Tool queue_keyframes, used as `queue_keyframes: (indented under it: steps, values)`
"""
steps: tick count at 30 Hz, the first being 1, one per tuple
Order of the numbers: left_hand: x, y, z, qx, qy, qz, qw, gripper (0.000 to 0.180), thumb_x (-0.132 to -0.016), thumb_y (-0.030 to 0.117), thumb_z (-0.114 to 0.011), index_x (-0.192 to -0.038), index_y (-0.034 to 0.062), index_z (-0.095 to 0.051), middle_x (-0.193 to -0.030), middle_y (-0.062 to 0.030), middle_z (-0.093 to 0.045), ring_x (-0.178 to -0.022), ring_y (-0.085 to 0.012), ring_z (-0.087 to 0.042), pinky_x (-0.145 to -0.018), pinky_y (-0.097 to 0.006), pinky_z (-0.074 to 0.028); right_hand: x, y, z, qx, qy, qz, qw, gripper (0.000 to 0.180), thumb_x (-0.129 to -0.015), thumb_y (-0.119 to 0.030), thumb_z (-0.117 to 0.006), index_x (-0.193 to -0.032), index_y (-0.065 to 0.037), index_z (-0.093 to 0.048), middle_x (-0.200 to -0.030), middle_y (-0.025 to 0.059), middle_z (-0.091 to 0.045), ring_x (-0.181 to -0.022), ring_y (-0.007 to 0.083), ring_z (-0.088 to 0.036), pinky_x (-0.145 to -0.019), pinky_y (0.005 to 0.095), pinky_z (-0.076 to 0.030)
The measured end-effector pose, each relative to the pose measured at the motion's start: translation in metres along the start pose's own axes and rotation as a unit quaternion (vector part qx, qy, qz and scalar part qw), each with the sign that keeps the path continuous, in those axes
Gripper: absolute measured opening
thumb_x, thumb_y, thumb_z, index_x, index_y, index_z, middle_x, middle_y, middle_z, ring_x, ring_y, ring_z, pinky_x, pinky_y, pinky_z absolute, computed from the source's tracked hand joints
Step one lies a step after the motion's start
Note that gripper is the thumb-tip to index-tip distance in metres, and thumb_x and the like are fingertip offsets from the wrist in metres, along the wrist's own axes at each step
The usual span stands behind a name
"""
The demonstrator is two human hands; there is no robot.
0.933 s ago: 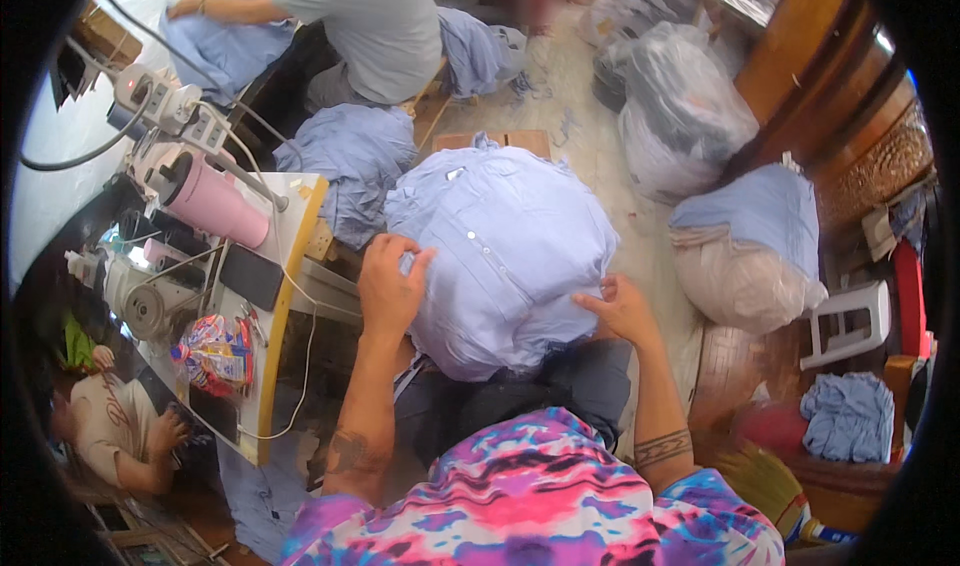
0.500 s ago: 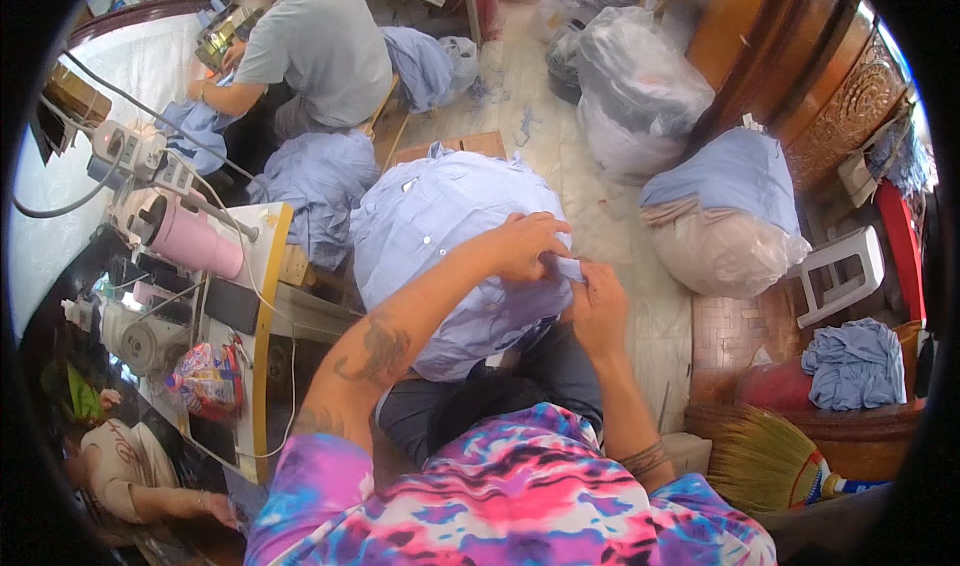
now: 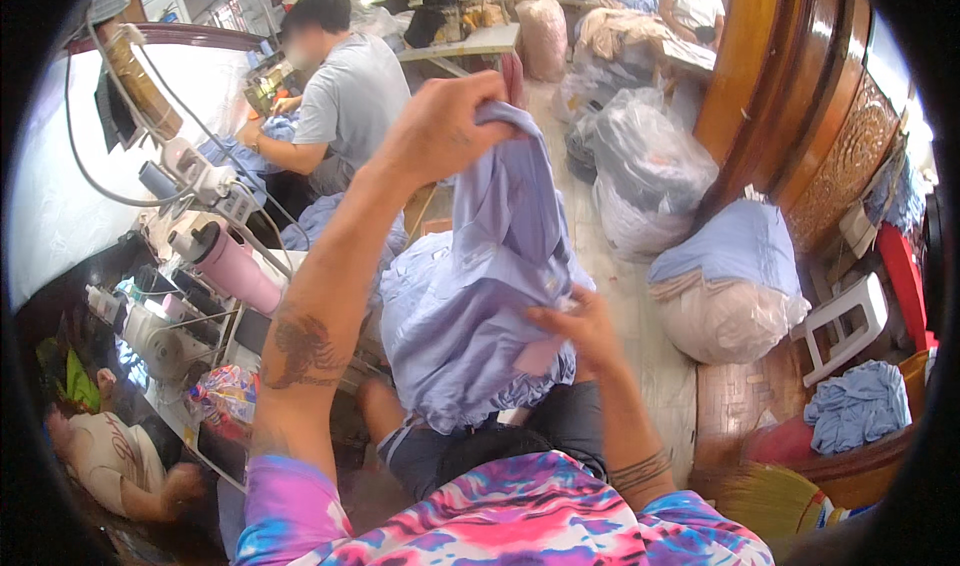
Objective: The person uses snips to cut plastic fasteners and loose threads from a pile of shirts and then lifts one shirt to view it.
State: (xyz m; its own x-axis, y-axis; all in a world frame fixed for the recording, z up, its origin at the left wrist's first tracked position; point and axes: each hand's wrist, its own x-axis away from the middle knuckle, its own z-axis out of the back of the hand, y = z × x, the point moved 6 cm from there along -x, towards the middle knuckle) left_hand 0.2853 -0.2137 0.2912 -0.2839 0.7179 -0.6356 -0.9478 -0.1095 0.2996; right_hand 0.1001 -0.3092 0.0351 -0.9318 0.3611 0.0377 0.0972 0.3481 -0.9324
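Note:
My left hand (image 3: 462,116) is raised in front of me, its fingers closed on the edge of a light blue shirt (image 3: 510,216). The cloth hangs from that grip in long folds down to my lap. Lower and to the right, my right hand (image 3: 585,331) is against the side of the shirt, fingers apart and stretched out, not gripping. Beside its fingertips a small pinkish patch (image 3: 540,356) shows on the cloth. More light blue fabric (image 3: 405,276) bulges behind and below the hanging part; where one piece ends and another begins is hard to make out.
On the left, a pink tumbler (image 3: 235,271) and a sewing machine (image 3: 155,341) crowd a table. Ahead, a person in grey (image 3: 350,96) sews. To the right are plastic bags (image 3: 655,166), a bundle of blue and beige cloth (image 3: 730,276), a white stool (image 3: 845,326) and a broom (image 3: 770,501).
My left hand has risen, lifting part of the shirt off the pile. My right hand has moved down and opened from its pinch on the cloth edge. The view has tilted up.

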Motion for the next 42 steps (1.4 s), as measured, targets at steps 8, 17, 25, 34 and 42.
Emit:
queue_keyframes:
  steps: [8,17,25,34,42]
  values:
    - [0.039,0.032,0.133,-0.066,0.280,-0.026,0.957,0.051,-0.084,0.038,-0.090,-0.071,0.0033,-0.054,-0.061,-0.0011,-0.048,-0.059,-0.0088,-0.043,-0.053,-0.030,-0.037,0.004,-0.197,0.027,0.061,-0.126,0.168,0.976,0.055,-0.079,-0.014,-0.080,-0.130,-0.001,-0.064,-0.110,0.0051,-0.072,-0.096,0.0135,-0.067,-0.090,0.0276,-0.051]
    - [0.100,0.119,0.227,0.004,0.349,-0.033,0.937,0.039,-0.094,0.031,-0.082,-0.073,0.0095,-0.057,-0.066,0.0073,-0.047,-0.061,-0.0034,-0.040,-0.056,-0.022,-0.032,0.083,-0.399,-0.033,0.239,-0.201,0.343,0.886,0.041,-0.093,-0.032,-0.077,-0.120,-0.003,-0.066,-0.100,0.0038,-0.071,-0.088,0.0117,-0.068,-0.078,0.0229,-0.054]
    - [0.183,-0.010,0.144,0.093,0.231,0.242,0.938,0.044,-0.098,0.038,-0.076,-0.069,0.0111,-0.057,-0.065,0.0097,-0.044,-0.061,-0.0033,-0.036,-0.053,-0.026,-0.028,-0.025,-0.306,-0.032,0.381,-0.043,0.258,0.887,0.027,-0.102,-0.029,-0.070,-0.106,-0.003,-0.077,-0.092,-0.0020,-0.071,-0.085,0.0057,-0.060,-0.083,0.0238,-0.049]
    - [0.430,-0.133,-0.097,-0.051,0.024,0.477,0.877,0.028,-0.087,0.024,-0.081,-0.099,0.0013,-0.069,-0.099,-0.0181,-0.068,-0.094,-0.0350,-0.066,-0.083,-0.044,-0.052,-0.106,0.096,0.003,0.550,-0.026,0.289,0.783,0.042,-0.091,-0.030,-0.078,-0.121,-0.002,-0.065,-0.120,0.0157,-0.068,-0.111,0.0364,-0.061,-0.096,0.0451,-0.048]
    - [0.381,-0.104,-0.095,-0.010,0.051,0.396,0.917,0.038,-0.089,0.021,-0.078,-0.120,0.0009,-0.068,-0.118,-0.0194,-0.066,-0.112,-0.0359,-0.065,-0.098,-0.042,-0.051,-0.021,0.116,-0.022,0.660,0.032,0.222,0.717,0.079,-0.090,-0.043,-0.079,-0.148,0.001,-0.049,-0.149,0.0255,-0.046,-0.139,0.0427,-0.042,-0.116,0.0555,-0.031]
